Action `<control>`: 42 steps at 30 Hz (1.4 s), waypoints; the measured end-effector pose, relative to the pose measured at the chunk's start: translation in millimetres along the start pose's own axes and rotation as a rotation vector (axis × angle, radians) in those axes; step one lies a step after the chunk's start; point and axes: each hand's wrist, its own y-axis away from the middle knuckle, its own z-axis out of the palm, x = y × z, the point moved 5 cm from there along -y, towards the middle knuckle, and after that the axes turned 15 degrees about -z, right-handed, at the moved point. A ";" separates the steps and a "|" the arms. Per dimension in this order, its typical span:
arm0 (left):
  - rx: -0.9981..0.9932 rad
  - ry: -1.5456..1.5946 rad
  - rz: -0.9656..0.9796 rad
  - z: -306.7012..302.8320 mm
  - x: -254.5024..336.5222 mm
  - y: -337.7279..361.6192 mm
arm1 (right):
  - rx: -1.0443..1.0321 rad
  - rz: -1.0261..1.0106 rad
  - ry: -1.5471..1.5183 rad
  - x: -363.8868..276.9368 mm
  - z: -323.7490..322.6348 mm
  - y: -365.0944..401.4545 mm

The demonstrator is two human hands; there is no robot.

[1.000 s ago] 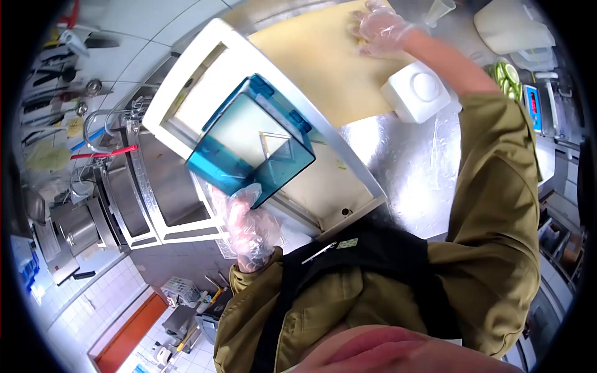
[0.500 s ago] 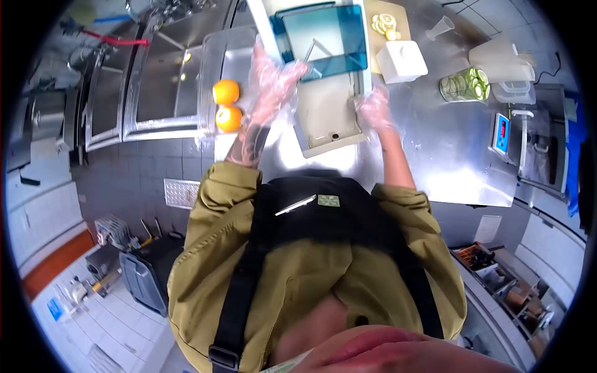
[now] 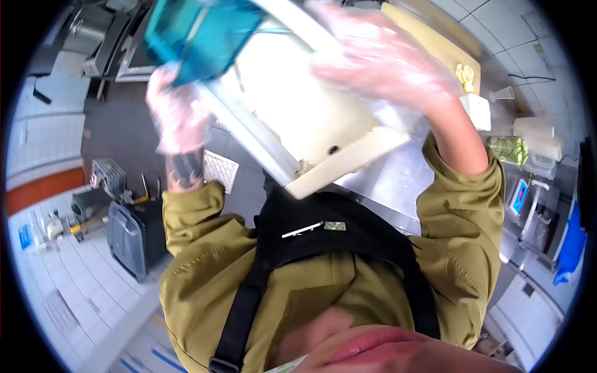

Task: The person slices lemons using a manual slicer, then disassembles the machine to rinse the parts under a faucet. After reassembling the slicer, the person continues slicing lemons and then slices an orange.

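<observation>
A whitish box-shaped device (image 3: 292,105) with a translucent teal cover (image 3: 211,31) is raised and tilted in front of my chest. My left hand (image 3: 177,112), in a clear plastic glove, grips its left side beside the teal cover. My gloved right hand (image 3: 385,62) is at the device's upper right edge, fingers over the rim, smeared by motion; its exact hold is unclear. A small dark hole shows near the device's lower end.
Right of the device are a cutting board (image 3: 429,40) with lemon slices (image 3: 464,77), a white container (image 3: 476,112), cucumber slices in a clear container (image 3: 509,149) and a scale (image 3: 518,196). A dark grey bin (image 3: 127,239) stands lower left.
The device has been lifted off the steel counter, looks larger, and has turned and shifted left with both hands. The view has swung too; the oranges are out of sight.
</observation>
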 end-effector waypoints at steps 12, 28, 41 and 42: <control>0.223 -0.164 0.148 -165.9 226.5 -111.7 | 0.443 0.275 -0.823 133.4 101.8 -161.3; 0.142 -0.308 -0.423 -114.6 99.5 -347.2 | -0.111 0.973 -0.112 470.7 261.0 -252.2; 0.103 -0.326 -0.753 -46.7 33.2 -362.0 | 0.061 0.997 -1.198 289.5 240.6 -157.6; 0.065 -0.290 -0.772 -40.9 30.7 -359.8 | 0.095 0.966 -1.175 278.4 232.5 -156.8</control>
